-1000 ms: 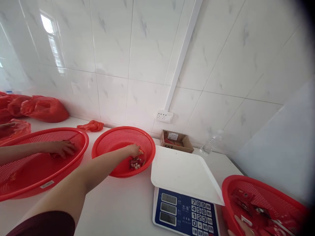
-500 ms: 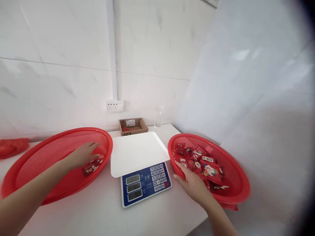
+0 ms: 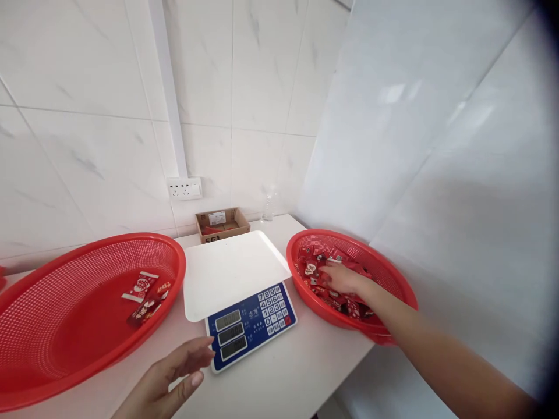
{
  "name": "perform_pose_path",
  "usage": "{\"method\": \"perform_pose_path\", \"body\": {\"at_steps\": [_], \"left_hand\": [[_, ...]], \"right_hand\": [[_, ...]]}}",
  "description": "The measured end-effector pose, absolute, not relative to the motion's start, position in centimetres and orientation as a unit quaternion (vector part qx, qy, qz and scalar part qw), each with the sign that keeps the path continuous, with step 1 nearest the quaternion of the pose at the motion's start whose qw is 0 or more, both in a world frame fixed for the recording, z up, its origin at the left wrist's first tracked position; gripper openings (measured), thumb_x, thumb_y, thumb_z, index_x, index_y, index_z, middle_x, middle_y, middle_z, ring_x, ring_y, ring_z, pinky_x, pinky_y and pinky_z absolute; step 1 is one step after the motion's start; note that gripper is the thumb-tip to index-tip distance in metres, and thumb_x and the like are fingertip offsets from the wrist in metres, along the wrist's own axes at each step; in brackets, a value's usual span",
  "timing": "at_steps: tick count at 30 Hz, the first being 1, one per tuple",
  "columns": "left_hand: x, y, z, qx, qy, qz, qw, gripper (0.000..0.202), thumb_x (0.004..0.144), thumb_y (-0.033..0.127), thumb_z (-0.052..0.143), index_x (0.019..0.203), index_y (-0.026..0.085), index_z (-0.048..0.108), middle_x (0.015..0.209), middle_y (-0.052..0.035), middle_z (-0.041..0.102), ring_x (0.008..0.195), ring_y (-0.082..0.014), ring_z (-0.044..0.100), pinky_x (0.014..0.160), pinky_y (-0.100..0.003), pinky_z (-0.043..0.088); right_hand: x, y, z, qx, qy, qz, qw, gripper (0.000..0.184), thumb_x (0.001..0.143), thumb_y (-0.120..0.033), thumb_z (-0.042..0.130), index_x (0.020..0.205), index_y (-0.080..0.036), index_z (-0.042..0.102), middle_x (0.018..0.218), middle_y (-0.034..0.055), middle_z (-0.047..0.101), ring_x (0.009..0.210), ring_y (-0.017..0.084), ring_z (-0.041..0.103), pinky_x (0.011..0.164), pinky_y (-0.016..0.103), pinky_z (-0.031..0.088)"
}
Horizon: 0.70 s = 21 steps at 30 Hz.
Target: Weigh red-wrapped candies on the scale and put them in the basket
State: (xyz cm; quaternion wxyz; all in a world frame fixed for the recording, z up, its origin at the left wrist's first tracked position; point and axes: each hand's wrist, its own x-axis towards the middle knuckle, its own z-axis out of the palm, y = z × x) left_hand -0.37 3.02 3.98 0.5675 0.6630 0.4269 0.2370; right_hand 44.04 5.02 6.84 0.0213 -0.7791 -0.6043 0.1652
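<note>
My right hand (image 3: 343, 278) reaches into the red mesh basket (image 3: 395, 278) on the right and rests on a heap of red snack packets (image 3: 312, 270); its fingers are curled on the packets and I cannot make out a grip. My left hand (image 3: 172, 378) hovers open over the white counter, just left of the scale's blue keypad (image 3: 251, 323), holding nothing. The scale's white weighing pan (image 3: 231, 270) is bare. On the left, a larger red mesh basket (image 3: 65, 308) holds a few red packets (image 3: 146, 291).
A small open cardboard box (image 3: 222, 223) and a clear plastic bottle (image 3: 267, 206) stand against the tiled wall behind the scale. A white wall socket (image 3: 184, 188) sits under a vertical cable duct. A white panel rises right of the counter's edge.
My left hand has come out of the left basket, leaving packets there, and drawn back near the scale. My right hand moved from the right basket's rim in onto the packets. The view shifted right.
</note>
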Motion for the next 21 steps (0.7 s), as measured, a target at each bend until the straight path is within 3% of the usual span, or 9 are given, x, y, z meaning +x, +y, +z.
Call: {"method": "perform_pose_path", "body": {"at_steps": [3,6,10,12,14,17,19,21], "left_hand": [[-1.0,3.7,3.3,0.659,0.439,0.24,0.561,0.044,0.073,0.054,0.059,0.11,0.031,0.062,0.11,-0.0012,0.067,0.108,-0.0274,0.058,0.094,-0.04,0.045],[-1.3,3.9,3.3,0.655,0.449,0.241,0.558,0.045,0.074,0.056,0.058,0.11,0.03,0.061,0.109,-0.0017,0.067,0.109,-0.027,0.057,0.095,-0.04,0.044],[-0.1,3.4,3.7,0.656,0.431,0.211,0.582,0.047,0.072,0.06,0.057,0.109,0.032,0.062,0.11,-0.002,0.067,0.109,-0.0264,0.057,0.094,-0.038,0.045],[0.6,2.9,3.8,0.664,0.414,0.2,0.589,0.046,0.073,0.059,0.057,0.111,0.034,0.061,0.111,-0.0015,0.066,0.109,-0.0255,0.057,0.095,-0.038,0.045],[0.9,2.6,3.9,0.672,0.402,0.193,0.591,0.045,0.074,0.057,0.057,0.113,0.035,0.06,0.111,-0.0012,0.066,0.109,-0.0252,0.057,0.096,-0.038,0.044],[0.7,2.3,3.9,0.677,0.401,0.189,0.587,0.043,0.075,0.056,0.057,0.112,0.035,0.061,0.111,-0.0012,0.066,0.109,-0.0258,0.057,0.096,-0.039,0.044],[0.4,2.2,3.9,0.679,0.404,0.186,0.584,0.043,0.075,0.056,0.057,0.112,0.034,0.061,0.112,-0.0012,0.066,0.109,-0.0258,0.056,0.096,-0.039,0.043],[0.1,2.1,3.9,0.677,0.406,0.18,0.587,0.046,0.075,0.057,0.056,0.114,0.033,0.06,0.115,-0.0019,0.064,0.112,-0.0258,0.055,0.097,-0.038,0.042]], "right_hand": [[45.4,5.0,7.2,-0.787,-0.588,0.184,-0.033,0.067,0.064,-0.025,0.067,0.127,-0.012,0.049,0.129,0.0182,0.049,0.116,0.032,0.047,0.098,0.04,0.034],[45.3,3.8,6.3,-0.78,-0.58,0.22,-0.083,0.087,0.057,-0.027,0.074,0.136,-0.015,0.039,0.138,0.0185,0.038,0.118,0.032,0.045,0.097,0.04,0.036],[43.9,2.5,4.6,-0.788,-0.567,0.207,-0.119,0.091,0.057,-0.023,0.071,0.139,-0.02,0.032,0.147,0.0206,0.017,0.114,0.036,0.048,0.092,0.042,0.039],[43.6,2.3,4.3,-0.783,-0.581,0.199,-0.1,0.087,0.058,-0.02,0.07,0.138,-0.019,0.035,0.144,0.0212,0.023,0.111,0.034,0.052,0.089,0.038,0.041],[43.7,2.4,4.4,-0.778,-0.596,0.185,-0.073,0.076,0.059,-0.016,0.068,0.131,-0.019,0.045,0.136,0.0187,0.039,0.105,0.03,0.056,0.085,0.033,0.043],[44.7,2.8,4.9,-0.783,-0.602,0.155,-0.031,0.036,0.07,-0.01,0.055,0.104,-0.015,0.064,0.104,0.0119,0.063,0.09,0.024,0.061,0.078,0.029,0.044],[45.6,3.1,5.1,-0.791,-0.596,0.135,-0.004,0.027,0.075,-0.007,0.045,0.09,-0.012,0.067,0.09,0.0101,0.067,0.084,0.021,0.062,0.076,0.027,0.044],[46.5,3.4,5.1,-0.798,-0.589,0.122,0.018,0.028,0.077,-0.007,0.041,0.09,-0.012,0.066,0.089,0.0101,0.067,0.084,0.021,0.062,0.076,0.027,0.044]]}}
